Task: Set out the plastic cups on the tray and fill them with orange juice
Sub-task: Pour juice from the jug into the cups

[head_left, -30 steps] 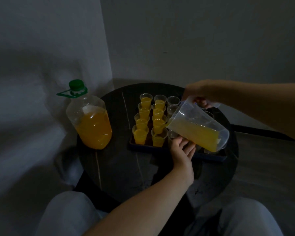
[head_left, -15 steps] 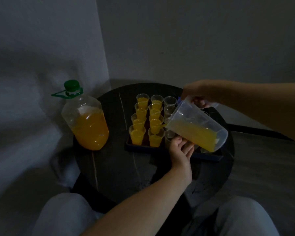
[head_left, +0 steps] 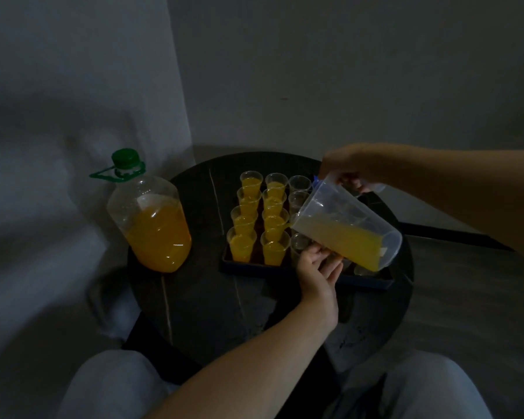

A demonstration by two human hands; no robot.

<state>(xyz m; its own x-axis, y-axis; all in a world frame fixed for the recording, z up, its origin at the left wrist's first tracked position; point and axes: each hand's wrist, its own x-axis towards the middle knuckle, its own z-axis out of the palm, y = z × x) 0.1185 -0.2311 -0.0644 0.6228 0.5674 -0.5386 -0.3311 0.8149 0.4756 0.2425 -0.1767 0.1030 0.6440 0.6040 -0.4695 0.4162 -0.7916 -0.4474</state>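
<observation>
**Task status.** The plastic cups stand in columns on the dark blue tray point(head_left: 371, 284), which sits on the round dark counter point(head_left: 200, 297) right of frame centre. The two left columns, four filled cups point(head_left: 242, 246) each, hold orange juice. The third column consists of empty cups point(head_left: 300, 184). Further clear cups lie behind and below the jug, and their number and fill cannot be determined. Judgement: setting out appears complete and roughly half the filling remains, starting with the third column.

**Task item position.** The clear measuring jug point(head_left: 345, 225), about one-third full of juice, is held above the right half of the tray.

**Orientation.** The jug is tipped steeply. Its long axis runs from centre-left toward the lower right of the frame. The mouth and spout point left and slightly down, over the third column, and the base points lower right. Juice reaches the lip, but no stream can be confirmed.

**Hands.**
- Right hand point(head_left: 345, 164): fingers point(head_left: 355, 183) curled round the jug handle, gripping it.
- Left hand point(head_left: 313, 267): fingers point(head_left: 330, 263) nearly straight, tips under the jug body, beside the front cup of the third column. Contact with either cannot be confirmed.

**Other items.** A large juice bottle point(head_left: 155, 225), about half full, with a green cap point(head_left: 124, 157), stands upright at the left edge of the counter.
</observation>
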